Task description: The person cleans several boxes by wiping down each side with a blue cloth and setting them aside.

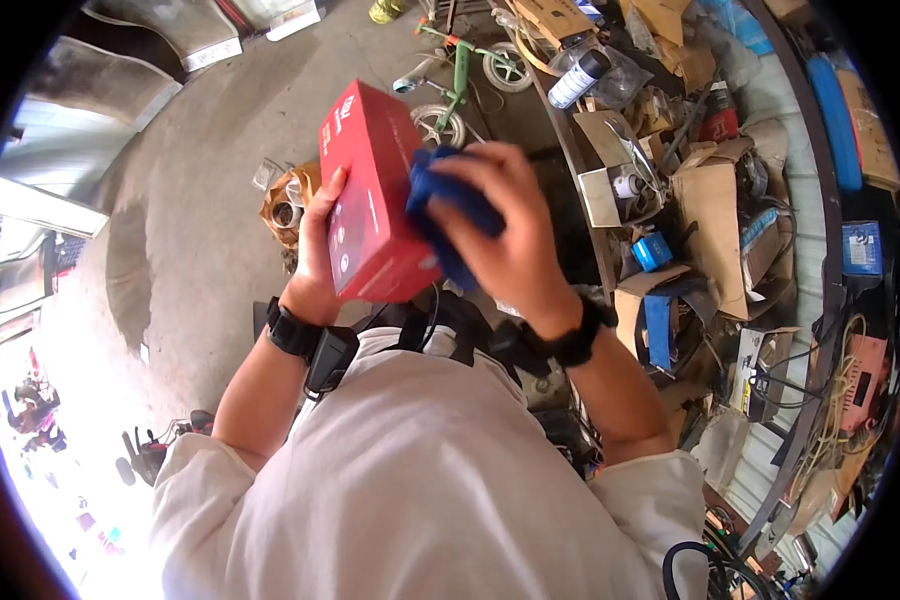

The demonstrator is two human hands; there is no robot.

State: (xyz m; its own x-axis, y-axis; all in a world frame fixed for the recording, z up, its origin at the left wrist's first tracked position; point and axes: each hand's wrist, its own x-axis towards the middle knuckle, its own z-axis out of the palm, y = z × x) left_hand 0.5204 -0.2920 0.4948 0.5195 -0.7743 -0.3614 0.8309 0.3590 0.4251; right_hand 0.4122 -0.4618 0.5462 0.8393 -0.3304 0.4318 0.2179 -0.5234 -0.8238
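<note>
A red box (370, 190) with white print is held up, tilted, in front of my chest. My left hand (315, 240) grips its left side, the thumb lying on the printed face. My right hand (500, 225) is closed around a dark blue cloth (445, 205), which is pressed against the box's right side. Motion blurs the right fingers and the cloth a little. Both wrists wear black bands with devices on them.
A green balance bike (460, 75) stands on the concrete floor ahead. A brown bag (305, 200) with rolls lies beyond my left hand. Shelving on the right holds opened cardboard boxes (710, 215), a spray can (578, 80) and a small blue box (652, 252).
</note>
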